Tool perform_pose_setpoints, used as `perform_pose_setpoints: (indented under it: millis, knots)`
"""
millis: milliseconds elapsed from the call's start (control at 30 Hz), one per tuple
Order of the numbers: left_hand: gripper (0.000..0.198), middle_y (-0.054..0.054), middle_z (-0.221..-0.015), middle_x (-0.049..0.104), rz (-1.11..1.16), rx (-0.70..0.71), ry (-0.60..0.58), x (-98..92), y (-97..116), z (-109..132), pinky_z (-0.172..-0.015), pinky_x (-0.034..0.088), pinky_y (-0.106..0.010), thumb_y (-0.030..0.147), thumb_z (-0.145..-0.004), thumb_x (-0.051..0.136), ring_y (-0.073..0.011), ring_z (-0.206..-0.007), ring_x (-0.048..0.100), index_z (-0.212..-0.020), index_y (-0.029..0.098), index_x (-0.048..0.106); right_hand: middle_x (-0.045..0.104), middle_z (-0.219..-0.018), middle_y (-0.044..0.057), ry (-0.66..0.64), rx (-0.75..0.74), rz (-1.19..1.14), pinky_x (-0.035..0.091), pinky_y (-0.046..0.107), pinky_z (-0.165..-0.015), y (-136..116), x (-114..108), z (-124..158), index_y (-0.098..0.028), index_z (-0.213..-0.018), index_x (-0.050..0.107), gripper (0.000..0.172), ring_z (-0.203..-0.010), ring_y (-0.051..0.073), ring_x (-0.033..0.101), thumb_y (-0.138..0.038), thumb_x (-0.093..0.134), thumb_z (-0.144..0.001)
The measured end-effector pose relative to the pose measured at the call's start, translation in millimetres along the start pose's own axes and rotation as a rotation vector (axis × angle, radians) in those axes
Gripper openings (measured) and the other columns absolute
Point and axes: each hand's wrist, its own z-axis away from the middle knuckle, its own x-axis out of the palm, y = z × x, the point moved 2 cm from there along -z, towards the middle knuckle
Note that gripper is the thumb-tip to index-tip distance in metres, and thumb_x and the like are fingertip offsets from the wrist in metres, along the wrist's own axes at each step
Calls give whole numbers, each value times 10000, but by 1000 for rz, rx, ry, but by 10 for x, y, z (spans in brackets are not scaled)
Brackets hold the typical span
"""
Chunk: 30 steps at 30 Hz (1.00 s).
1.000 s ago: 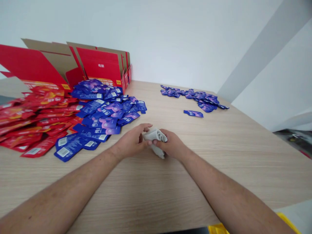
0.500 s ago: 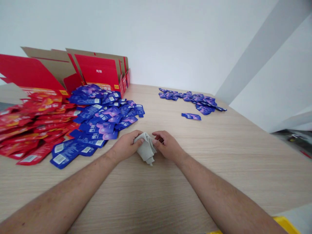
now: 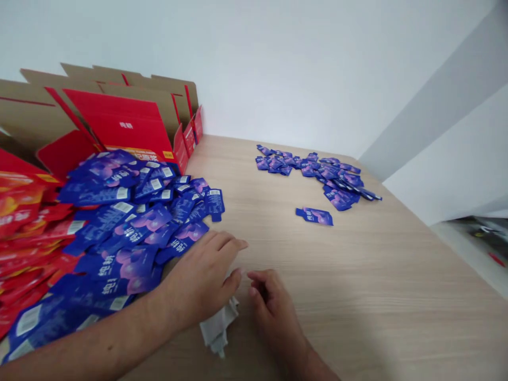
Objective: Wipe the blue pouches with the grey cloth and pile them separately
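My left hand (image 3: pixel 208 275) is over a folded grey cloth (image 3: pixel 220 325), its thumb and fingers apart. The cloth lies on the table, partly hidden under that hand; whether the palm touches it I cannot tell. Just to the right is my right hand (image 3: pixel 273 307), loosely curled, with a gap between thumb and forefinger and nothing seen in it. Left of my left hand spreads a pile of blue-purple pouches (image 3: pixel 133 264). A single blue pouch (image 3: pixel 315 216) lies alone farther up the table.
Red pouches (image 3: pixel 24 254) are heaped at the far left. Behind the piles stand open red cartons (image 3: pixel 119 119) with brown insides, close to the white wall (image 3: pixel 286 69). More blue pouches (image 3: pixel 329 174) lie toward the back right of the wooden table (image 3: pixel 357 264).
The view has shifted, so the table things sit lower and the cartons farther left. My left hand has loosened from the cloth, which now lies below it. My right hand is off the cloth.
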Motion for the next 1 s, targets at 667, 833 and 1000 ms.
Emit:
perform_pose_setpoints:
  millis: [667, 833, 1000]
  knots:
    - [558, -181, -1385, 587, -118, -195, -114, 294, -1044, -2143, -1156, 430, -448, 305, -862, 620, -306, -1328, 555, -1389, 136, 549, 652, -1147, 147, 52, 22, 366, 593, 394, -744, 614, -1525, -2189, -182, -1256, 642, 377, -901, 231, 665, -379, 532, -953]
    - [610, -204, -1416, 560, -132, -208, -60, 239, -1398, -2709, -1160, 409, -434, 372, -873, 624, -314, -1361, 524, -1418, 117, 525, 651, -1216, 216, 75, -24, 550, 536, 535, -961, 910, -1875, -3141, -113, -1304, 628, 478, -1041, 314, 638, -376, 540, -914]
    - [647, -230, -1434, 531, -84, -173, 16, 424, -1670, -3399, -1202, 351, -438, 367, -878, 645, -316, -1409, 471, -1442, 79, 507, 623, -1350, 237, 76, -99, 682, 359, 588, -1155, 1344, -2059, -4095, -101, -1317, 624, 477, -1323, 375, 496, -320, 535, -903]
